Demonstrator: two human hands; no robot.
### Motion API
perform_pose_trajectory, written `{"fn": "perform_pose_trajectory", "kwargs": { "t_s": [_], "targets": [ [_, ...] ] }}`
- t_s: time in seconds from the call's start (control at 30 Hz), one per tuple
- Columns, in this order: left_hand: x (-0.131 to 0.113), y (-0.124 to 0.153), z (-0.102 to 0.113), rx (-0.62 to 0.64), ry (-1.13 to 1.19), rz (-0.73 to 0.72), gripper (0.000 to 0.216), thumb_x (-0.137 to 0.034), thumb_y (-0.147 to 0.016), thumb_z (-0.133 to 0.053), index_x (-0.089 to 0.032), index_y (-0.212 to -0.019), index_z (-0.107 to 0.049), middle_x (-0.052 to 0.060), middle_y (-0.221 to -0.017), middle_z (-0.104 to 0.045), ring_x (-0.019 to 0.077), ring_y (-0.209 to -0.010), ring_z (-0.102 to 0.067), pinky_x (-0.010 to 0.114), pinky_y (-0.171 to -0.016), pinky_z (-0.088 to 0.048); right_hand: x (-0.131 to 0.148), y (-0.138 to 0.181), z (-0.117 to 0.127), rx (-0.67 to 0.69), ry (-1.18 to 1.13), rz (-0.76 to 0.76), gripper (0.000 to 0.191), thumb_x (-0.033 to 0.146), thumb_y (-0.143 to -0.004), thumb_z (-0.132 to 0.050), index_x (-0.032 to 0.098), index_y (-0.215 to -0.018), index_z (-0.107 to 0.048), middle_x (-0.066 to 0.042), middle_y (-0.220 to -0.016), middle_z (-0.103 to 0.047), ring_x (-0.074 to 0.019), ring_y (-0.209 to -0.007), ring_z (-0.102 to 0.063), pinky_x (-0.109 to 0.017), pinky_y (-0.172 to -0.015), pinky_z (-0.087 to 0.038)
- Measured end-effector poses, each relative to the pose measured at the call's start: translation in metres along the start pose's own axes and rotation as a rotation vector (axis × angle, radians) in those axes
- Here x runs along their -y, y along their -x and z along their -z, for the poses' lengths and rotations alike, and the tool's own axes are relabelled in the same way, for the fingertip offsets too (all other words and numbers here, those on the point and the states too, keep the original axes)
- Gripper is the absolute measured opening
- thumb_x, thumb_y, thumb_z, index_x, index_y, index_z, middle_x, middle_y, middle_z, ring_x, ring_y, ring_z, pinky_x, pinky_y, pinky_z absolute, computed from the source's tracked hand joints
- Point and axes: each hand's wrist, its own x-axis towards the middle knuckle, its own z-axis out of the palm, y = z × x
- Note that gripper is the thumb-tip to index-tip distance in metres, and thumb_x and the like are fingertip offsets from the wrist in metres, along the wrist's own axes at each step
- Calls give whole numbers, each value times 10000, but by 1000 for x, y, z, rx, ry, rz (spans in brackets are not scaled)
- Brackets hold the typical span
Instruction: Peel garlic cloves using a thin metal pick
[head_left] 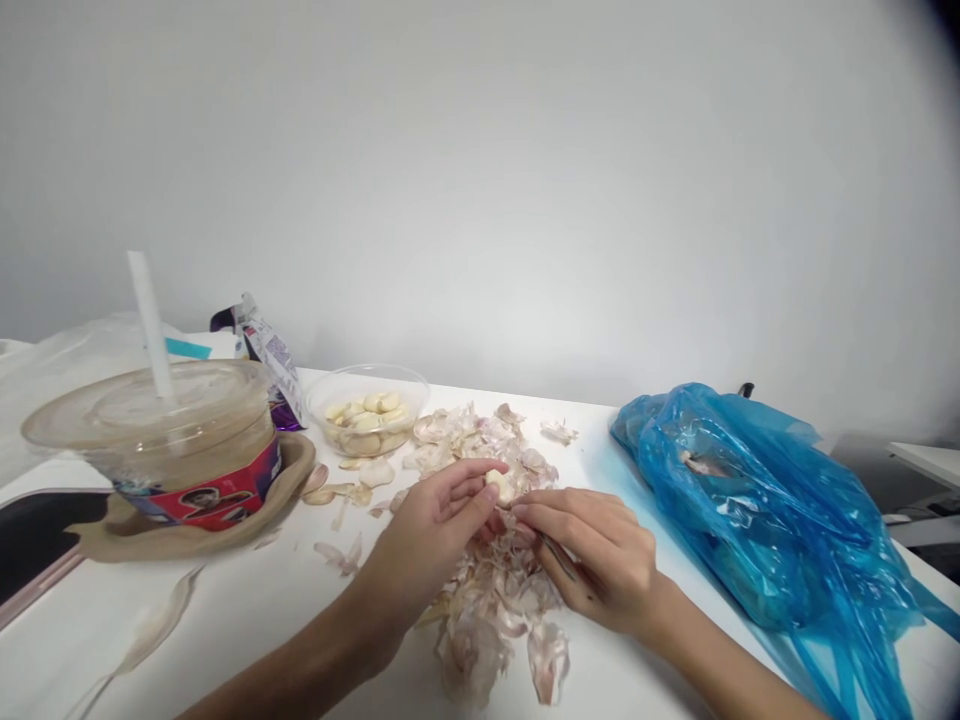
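My left hand (431, 530) pinches a pale garlic clove (498, 485) between thumb and fingers over a heap of papery garlic skins (499, 590). Right beside it, my right hand (592, 555) has its fingers curled, fingertips at the clove, and a thin dark tool-like thing lies along its fingers. A small clear bowl (367, 385) of peeled cloves stands just behind the skins on the white table (247, 620).
A lidded drink cup (161, 440) with a white straw stands at the left on a brown paper wrap. A crumpled blue plastic bag (757, 500) lies at the right. A purple-white packet (270, 360) leans behind the cup. A dark phone-like slab (37, 545) sits far left.
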Motion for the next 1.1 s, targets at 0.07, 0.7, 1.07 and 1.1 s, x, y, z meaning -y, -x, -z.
{"fn": "perform_pose_trajectory", "kwargs": {
  "t_s": [0.07,0.7,1.07,1.1],
  "targets": [
    [-1,1,0,-13,1,-6,322,-309,-759,-565,-150,-1040,-573,2,-685,-606,148,-683,-562,251,-648,-448,0,0,0,1,4,1,278,45,-765,-475,131,-1016,-557,-68,-879,-663,-133,-761,-626,-250,-608,-528],
    [-5,1,-1,-2,28,14,331,-262,-758,-570,-144,-1067,-584,-42,-571,-555,131,-603,-529,231,-572,-415,2,-1,-1,133,21,69,236,81,-799,-464,111,-1015,-555,-85,-902,-657,-141,-698,-614,-260,-532,-506],
    [0,0,0,-15,-31,26,408,-334,-767,-561,-144,-1127,-564,22,-761,-660,176,-767,-581,267,-689,-445,5,-5,1,124,27,96,218,69,-803,-422,97,-966,-564,-78,-849,-655,-128,-652,-593,-248,-504,-477],
    [0,0,0,-8,-39,29,418,-343,-771,-553,-145,-1140,-554,30,-798,-668,179,-786,-583,271,-702,-445,5,-5,1,122,24,101,214,68,-801,-422,93,-959,-566,-78,-836,-654,-130,-655,-593,-246,-506,-476]
  ]
}}
